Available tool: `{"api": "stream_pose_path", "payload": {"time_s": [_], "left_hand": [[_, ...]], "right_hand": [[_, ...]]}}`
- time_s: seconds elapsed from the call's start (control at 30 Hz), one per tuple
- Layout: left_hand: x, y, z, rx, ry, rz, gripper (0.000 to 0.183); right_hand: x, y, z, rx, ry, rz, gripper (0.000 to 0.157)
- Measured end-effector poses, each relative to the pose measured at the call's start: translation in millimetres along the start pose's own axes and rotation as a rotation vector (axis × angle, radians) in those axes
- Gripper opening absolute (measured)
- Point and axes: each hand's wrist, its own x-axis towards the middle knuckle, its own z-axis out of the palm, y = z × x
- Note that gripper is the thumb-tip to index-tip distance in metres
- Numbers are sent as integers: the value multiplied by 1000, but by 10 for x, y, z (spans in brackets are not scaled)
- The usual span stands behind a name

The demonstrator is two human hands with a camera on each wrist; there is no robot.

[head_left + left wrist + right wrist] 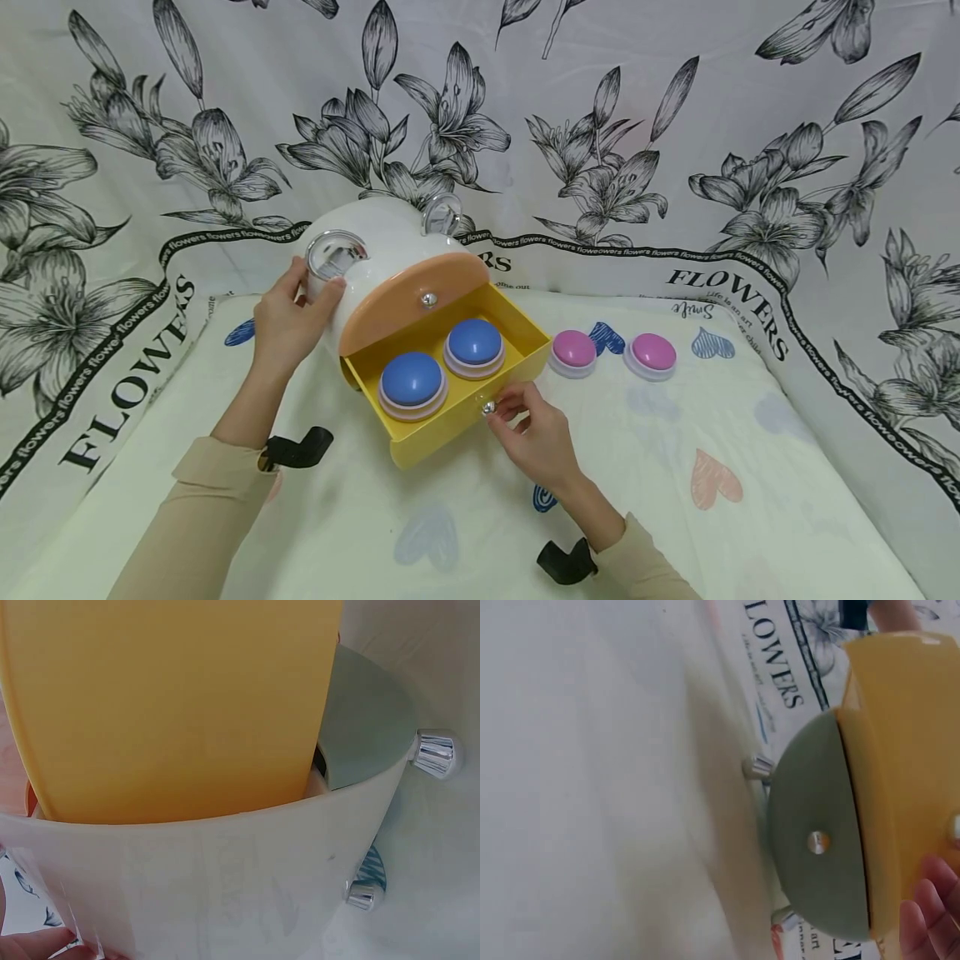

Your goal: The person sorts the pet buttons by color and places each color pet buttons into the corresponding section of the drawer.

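We gripped the left side of the white cabinet (375, 229) with our left hand (288, 323), while our right hand (538, 432) pinched the silver knob (488, 407) of its yellow drawer (438, 436). The drawer stood pulled out between our hands, two blue domes (411, 379) inside; two pink domes (574, 348) sat right of it on the heart-patterned cloth (502, 533).

cabinet (393, 242): white | drawer (442, 429): yellow | inner domes (412, 378): blue | backdrop (450, 108): black-flowered
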Motion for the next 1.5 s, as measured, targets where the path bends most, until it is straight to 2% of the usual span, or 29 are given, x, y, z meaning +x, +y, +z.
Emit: {"api": "stream_pose_path", "payload": {"time_s": [0.3,0.57,1.2,1.5], "left_hand": [[-13,-9,-2,-8,2,12,66],[-19,-16,0,-18,6,26,63],[-18,-6,-13,2,-2,-4,68],[7,-5,1,-2,-2,2,67]], "right_hand": [[-42,-81,179,-19,77,55,32],[-27,-111,231,-21,123,61,29],[83,-140,223,-46,128,61,25],[210,-137,287,-87,93,124,26]]}}
